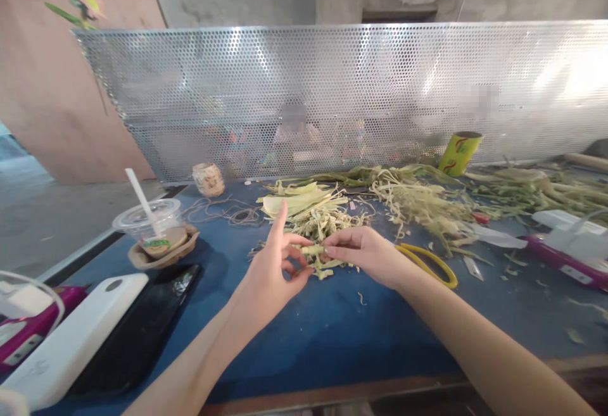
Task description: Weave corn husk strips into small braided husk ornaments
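A short pale-green piece of plant strip, like corn husk [312, 250], is stretched between my two hands over the blue table. My left hand [285, 261] pinches its left end, with one finger pointing up. On the other end, the thumb and fingertips of my right hand [357, 250] are closed. Right behind and under my hands lies a pile of shredded pale strips [327, 220], with broader leaf-like pieces [297, 204] at its back. A yellow scissors handle [430, 264] shows beside my right wrist; the blades are hidden.
At left stand a plastic cup with a straw [154, 226], a black phone [137, 334] and a white power bank [80, 340]. More strips [418, 207], a yellow tube [460, 153] and a purple power strip [565, 264] lie right. A perforated metal screen [285, 87] rises behind.
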`<state>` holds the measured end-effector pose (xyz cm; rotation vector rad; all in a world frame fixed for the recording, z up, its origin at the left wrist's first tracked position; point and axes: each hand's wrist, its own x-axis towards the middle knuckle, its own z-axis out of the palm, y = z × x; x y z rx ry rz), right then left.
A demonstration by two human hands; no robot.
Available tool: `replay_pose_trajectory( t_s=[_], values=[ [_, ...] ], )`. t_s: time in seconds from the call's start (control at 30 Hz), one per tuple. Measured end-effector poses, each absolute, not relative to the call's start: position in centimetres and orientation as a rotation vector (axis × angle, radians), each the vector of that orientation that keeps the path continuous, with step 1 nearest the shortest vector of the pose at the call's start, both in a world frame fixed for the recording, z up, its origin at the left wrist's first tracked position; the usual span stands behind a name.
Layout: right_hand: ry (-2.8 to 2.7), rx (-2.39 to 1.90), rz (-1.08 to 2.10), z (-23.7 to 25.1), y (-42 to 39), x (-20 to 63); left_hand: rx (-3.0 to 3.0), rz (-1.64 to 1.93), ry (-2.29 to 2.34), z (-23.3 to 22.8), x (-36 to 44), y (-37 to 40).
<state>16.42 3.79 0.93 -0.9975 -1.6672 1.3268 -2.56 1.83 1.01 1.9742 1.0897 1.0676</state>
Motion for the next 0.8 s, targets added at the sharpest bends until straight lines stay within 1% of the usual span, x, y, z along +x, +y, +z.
replay_pose_trajectory(
  t_s=[0.23,0.43,0.67,0.8],
  values=[
    [-1.610,-0.961,1.484,1.52,3.18,16.20,1.867,1.207,1.158,1.64,-2.81,1.66],
    [-1.701,-1.036,1.312,1.85,3.14,16.37,1.999,1.173,1.106,1.05,-2.64,1.58],
    [-1.680,-1.051,1.359,1.92,3.04,16.12,2.225,1.018,1.266,1.22,-2.50,1.81],
    [-1.701,-1.106,1.329,1.83,2.78,15.85,2.247,1.022,1.254,1.25,-2.38,1.46]
  ],
)
